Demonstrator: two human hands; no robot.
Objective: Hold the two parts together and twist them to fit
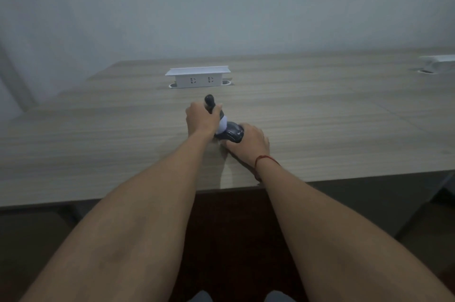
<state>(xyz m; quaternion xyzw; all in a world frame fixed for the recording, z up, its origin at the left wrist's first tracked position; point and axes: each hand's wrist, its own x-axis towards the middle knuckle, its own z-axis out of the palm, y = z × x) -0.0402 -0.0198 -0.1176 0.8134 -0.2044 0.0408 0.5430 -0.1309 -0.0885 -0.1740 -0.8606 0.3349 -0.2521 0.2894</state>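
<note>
1. Dark handheld device (232, 134), black body with a white collar and a narrow black stem (210, 102) at its far end; faint pale lettering on the body, too small to read. It lies tilted on the wooden table (98, 134), near the front edge, roughly centre of view.
2. Left hand (202, 118): fingers curled round the device's upper part, just below the stem tip. The rounded black tip sticks out above the knuckles. Closed grip, holding the stem end.
3. Right hand (251, 142): wrapped over the dark body from the right side, palm down, heel of the hand close to the table top. Gripping the body; fingertips hidden beneath it.
4. The two hands sit just beside each other, white collar showing between them.
5. Red string bracelet (267, 159) on the right wrist.
6. Both forearms bare, reaching forward over the table edge.
7. White pop-up socket box (197, 77) stands raised out of the table surface, beyond the hands, well apart from the device. Two socket faces visible on its front.
8. Second white fitting (439, 63) at the far right edge of the table, blurred.
9. Plain pale wall (221, 6) behind the table.
</note>
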